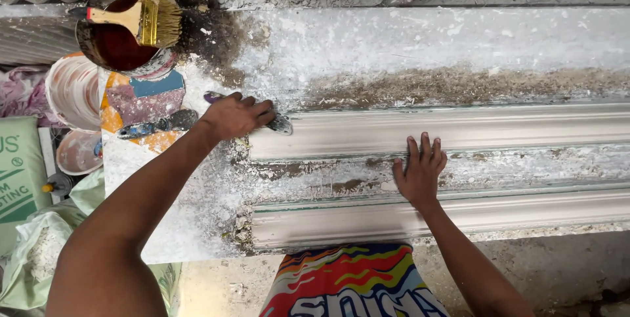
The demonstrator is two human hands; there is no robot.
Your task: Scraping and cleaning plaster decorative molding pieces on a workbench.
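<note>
A: Status on the plaster moulding point(459, 130)?

B: Long cornice strip lies flat on the white-dusted counter point(426, 41); a second strip point(525, 209) sits parallel on its near side. Left hand point(235, 115) is at the moulding's left end, fingers closed round a scraper point(279, 122), blade touching the end edge. Right hand point(420, 172) is just on the near side of the moulding, fingers spread flat, holding nothing, pressing the rough band between the two strips.

A: Anything else around?

B: Beyond the moulding's left end: another scraper point(161, 123) lying on a colourful board point(144, 97), stacked plaster-stained bowls point(72, 90), and a tin of dark red liquid point(118, 38) with a yellow-handled brush point(141, 20) resting across its rim.

A: Risks?

B: My read: the end looks crumbly, so too steep a blade angle could chip the profile. The right hand bears on the gap, not the strip itself, so a hard push could slide the moulding. The tin sits near the left elbow's swing; a knock would probably spill stain onto the plaster. Loose dust could make the palm slip.
</note>
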